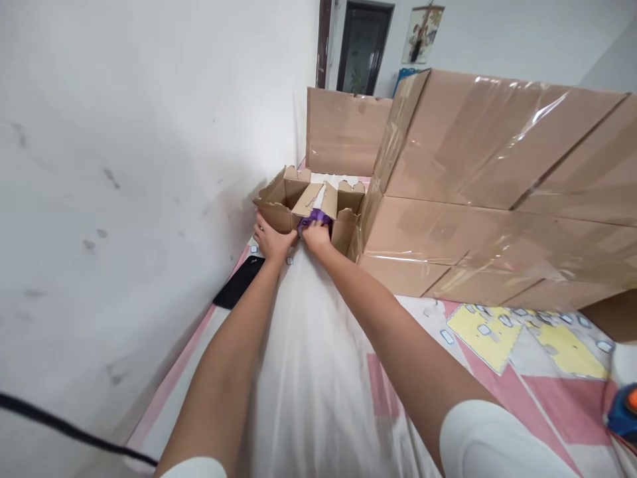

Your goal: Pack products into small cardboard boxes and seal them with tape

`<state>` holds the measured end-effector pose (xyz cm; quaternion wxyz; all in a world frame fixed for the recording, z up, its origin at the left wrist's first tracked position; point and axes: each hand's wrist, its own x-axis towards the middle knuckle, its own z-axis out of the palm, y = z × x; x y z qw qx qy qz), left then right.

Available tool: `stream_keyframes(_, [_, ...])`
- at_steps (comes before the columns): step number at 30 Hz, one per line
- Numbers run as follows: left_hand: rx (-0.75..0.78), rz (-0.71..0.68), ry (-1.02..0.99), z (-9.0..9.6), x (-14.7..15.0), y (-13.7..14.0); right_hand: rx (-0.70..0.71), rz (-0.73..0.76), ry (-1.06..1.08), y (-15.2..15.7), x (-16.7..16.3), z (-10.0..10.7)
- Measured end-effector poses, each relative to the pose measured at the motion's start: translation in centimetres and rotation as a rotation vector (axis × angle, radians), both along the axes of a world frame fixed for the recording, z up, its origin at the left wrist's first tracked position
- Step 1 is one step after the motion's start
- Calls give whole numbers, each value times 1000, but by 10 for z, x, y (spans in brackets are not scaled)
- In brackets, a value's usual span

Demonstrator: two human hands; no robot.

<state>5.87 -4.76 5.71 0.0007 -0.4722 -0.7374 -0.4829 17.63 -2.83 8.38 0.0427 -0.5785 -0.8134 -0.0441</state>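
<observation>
A pair of small open cardboard boxes with torn upper edges stands ahead of me: the left box by the wall and the right box beside the big carton structure. My left hand spans the front of the left box, fingers at its left side and thumb towards the middle. In the gap between the boxes is a purple object, its kind hidden. My right hand is closed on it, knuckles up. Two cardboard flaps lean over the gap. White cloth stretches from the boxes towards me.
A large taped cardboard structure rises on the right, with a cardboard panel behind. The white wall borders my left. Beside my left forearm lies a flat black object. A patterned sheet covers the surface; a black cable crosses lower left.
</observation>
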Motion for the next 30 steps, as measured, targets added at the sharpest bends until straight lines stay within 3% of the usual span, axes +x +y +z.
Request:
stream_keyframes(5, [70, -10, 128, 35, -10, -58, 29, 123, -3, -56, 1, 24])
stream_keyframes(9, [137, 2, 68, 55, -25, -150, 139, 330, -10, -137, 14, 44])
stream_keyframes(11, [185, -34, -19, 53, -25, -207, 187, 456, -31, -189, 32, 49])
stream_keyframes(14, [209, -192, -336, 38, -9, -292, 165, 531, -51, -269, 83, 53])
stream_keyframes(18, [124, -342, -478, 11, 34, -368, 241, 411, -11, -359, 184, 55])
stream_keyframes(21, [74, -469, -540, -1, 66, -388, 316, 225, -74, -400, 249, 52])
stream_keyframes(24, [38, -569, -571, -12, 89, -387, 238, 76, -128, -421, 286, 43])
stream_keyframes(26, [11, -656, -584, -22, 98, -379, 111, 124, -104, -428, 301, 38])
stream_keyframes(30, [-44, -783, -595, -40, 102, -360, -73, 390, 31, -426, 337, 41])
